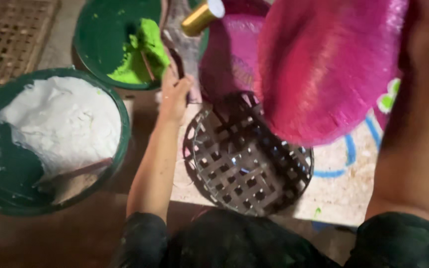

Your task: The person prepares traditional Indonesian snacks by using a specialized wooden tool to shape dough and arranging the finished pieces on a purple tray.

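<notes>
Head view shows my left hand [175, 94] clenched on a dark stick beside the woven basket [247, 159], my right hand hidden, grip unknowable, under the pink fan [323, 69], which could tip and spill powder.

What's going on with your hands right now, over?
Left hand grips a brush handle. Right arm raises pink woven plate. Lattice basket sits underneath.

Green tub of white powder [60, 119], green tub of lime powder [135, 54], slatted mat [6, 39]
</notes>
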